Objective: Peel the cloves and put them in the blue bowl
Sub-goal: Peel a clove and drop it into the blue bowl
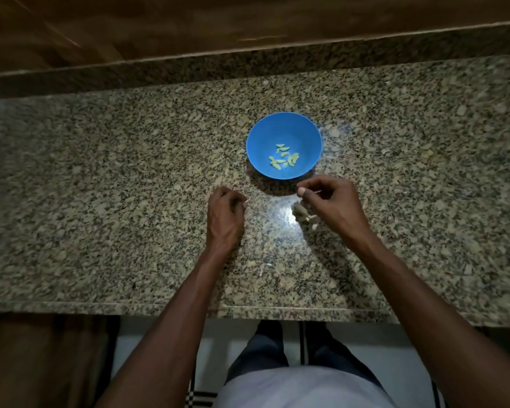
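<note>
Several pale green peeled cloves (283, 159) lie loose in the bottom of the blue bowl (256, 142), which stands on the speckled granite surface (100, 187) a little right of centre and toward the far side. Behind it a raised granite ledge (248, 61) runs the whole width, with dark wood panelling (189, 22) beyond. Near and to the right of the bowl, a small heap of papery scraps (304, 214) sits on the surface, partly tucked under the person's right hand; they look like peelings, though the blur there makes that hard to be sure of. A bright glare patch shines on the stone between the two hands. Below the near edge of the surface you can see dark trousers (256, 357), a light shirt (304, 390) and a pale tiled floor (395, 363).

The left hand (226, 214) rests near and left of the bowl, its fingers curled inward with the tips drawn together; a tiny pale fleck shows at the fingertips, but whether it pinches anything I cannot tell. The right hand (333, 201) hovers just near the bowl's rim, fingers bent, thumb and forefinger closed together on a small pale bit (301, 190), with a thin sliver sticking out to the right of it. Nothing stands between either hand and the bowl.
</note>
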